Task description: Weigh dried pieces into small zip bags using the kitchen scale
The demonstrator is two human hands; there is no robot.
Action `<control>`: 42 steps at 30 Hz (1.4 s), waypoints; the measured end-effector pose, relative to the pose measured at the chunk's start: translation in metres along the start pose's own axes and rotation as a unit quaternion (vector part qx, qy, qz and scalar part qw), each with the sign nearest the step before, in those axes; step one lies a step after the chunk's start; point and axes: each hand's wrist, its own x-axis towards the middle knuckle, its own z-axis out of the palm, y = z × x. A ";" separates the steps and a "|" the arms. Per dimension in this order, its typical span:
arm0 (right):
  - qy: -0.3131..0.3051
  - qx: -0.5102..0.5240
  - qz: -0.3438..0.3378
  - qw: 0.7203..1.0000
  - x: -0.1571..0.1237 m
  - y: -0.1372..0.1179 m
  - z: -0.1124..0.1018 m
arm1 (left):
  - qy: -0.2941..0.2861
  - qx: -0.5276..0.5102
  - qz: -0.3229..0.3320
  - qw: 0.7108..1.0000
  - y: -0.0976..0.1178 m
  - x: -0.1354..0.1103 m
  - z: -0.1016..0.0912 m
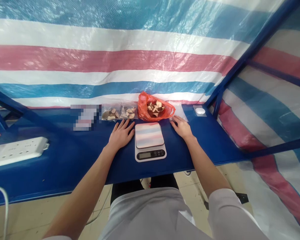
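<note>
My left hand (120, 134) lies flat on the blue table, fingers spread, left of a white kitchen scale (150, 141). Nothing rests on the scale's plate, and its display looks blank. Just beyond my left fingertips are two clear plastic bags (118, 111) with brown and cream dried slices in them. An orange-red plastic bag (143, 110) stands open behind the scale, holding more slices (155, 108). To the right of the scale, my right hand (181, 127) rests palm down with fingers apart, close to clear plastic bags (183, 111) beside the orange-red bag.
A white power strip (20, 151) lies at the left of the blue table (77, 160). A small white oval object (200, 111) on clear plastic sits at the far right. Blue metal bars (230, 76) and a striped tarp (110, 60) enclose the table. A blurred patch (86, 117) lies left of the bags.
</note>
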 end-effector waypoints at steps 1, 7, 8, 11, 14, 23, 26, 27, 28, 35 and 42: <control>0.000 0.000 0.002 1.000 0.001 -0.001 -0.001 | -0.003 0.002 -0.001 1.000 0.000 0.000 -0.001; -0.020 -0.023 0.016 0.999 0.006 -0.008 -0.013 | -0.012 0.011 -0.005 1.000 0.000 -0.001 -0.002; -0.025 -0.029 0.015 0.999 0.007 -0.009 -0.015 | -0.011 0.011 -0.004 1.000 0.000 0.000 -0.002; -0.029 -0.049 0.002 0.998 0.009 -0.009 -0.018 | -0.007 0.007 -0.002 1.000 0.000 0.000 -0.002; -0.027 -0.058 -0.011 0.998 0.009 -0.007 -0.016 | -0.008 0.003 -0.003 1.000 0.001 0.000 -0.001; -0.002 -0.043 0.025 0.999 0.004 -0.007 -0.014 | -0.004 0.005 -0.005 1.000 0.000 0.000 -0.001; -0.003 -0.037 0.048 0.998 0.006 -0.009 -0.017 | -0.002 0.005 -0.002 1.000 -0.001 0.000 0.000; -0.001 -0.033 0.052 0.998 0.006 -0.009 -0.018 | -0.002 0.004 -0.002 1.000 -0.001 0.000 0.000; 0.003 -0.028 0.055 0.998 0.007 -0.009 -0.018 | -0.003 0.004 -0.001 1.000 -0.001 0.000 0.000; 0.074 0.075 0.087 0.991 0.009 -0.004 -0.026 | -0.003 0.002 -0.003 1.000 -0.001 0.000 -0.001; 0.125 0.224 0.073 0.964 0.009 -0.005 -0.037 | 0.009 -0.015 -0.009 1.000 -0.003 0.001 0.000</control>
